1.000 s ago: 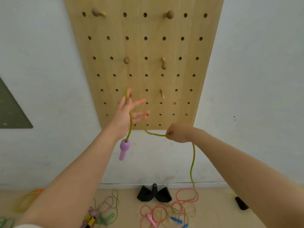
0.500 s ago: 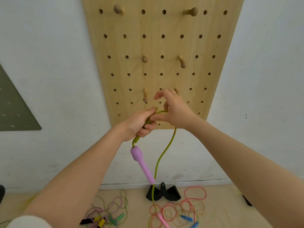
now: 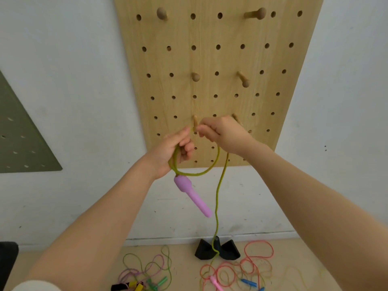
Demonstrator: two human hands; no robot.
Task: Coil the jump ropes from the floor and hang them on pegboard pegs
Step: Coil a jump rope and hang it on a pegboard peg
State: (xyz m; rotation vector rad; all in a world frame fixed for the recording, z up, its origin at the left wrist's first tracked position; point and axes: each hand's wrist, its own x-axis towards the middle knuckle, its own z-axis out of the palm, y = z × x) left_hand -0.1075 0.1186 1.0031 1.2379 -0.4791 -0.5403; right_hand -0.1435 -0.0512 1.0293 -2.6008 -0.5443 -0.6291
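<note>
I hold an olive-green jump rope (image 3: pixel 218 198) in front of the wooden pegboard (image 3: pixel 210 59). My left hand (image 3: pixel 172 152) is closed on the rope near its purple handle (image 3: pixel 192 195), which dangles below. My right hand (image 3: pixel 222 132) pinches the rope just right of the left hand, beside a lower peg (image 3: pixel 195 123). One loop of rope hangs between the hands. The rest of the rope drops to the floor.
More pegs stick out higher up, one (image 3: pixel 243 78) in the middle row and another (image 3: pixel 255 14) at the top. On the floor lie a red rope (image 3: pixel 247 267), a tangle of green and lilac ropes (image 3: pixel 147 274) and a black stand (image 3: pixel 217 249). A grey-green panel (image 3: pixel 19 133) hangs at left.
My hands, apart a second ago, came together and now hold a loop between them. The left hand closed on the rope. The purple handle swung out to the right.
</note>
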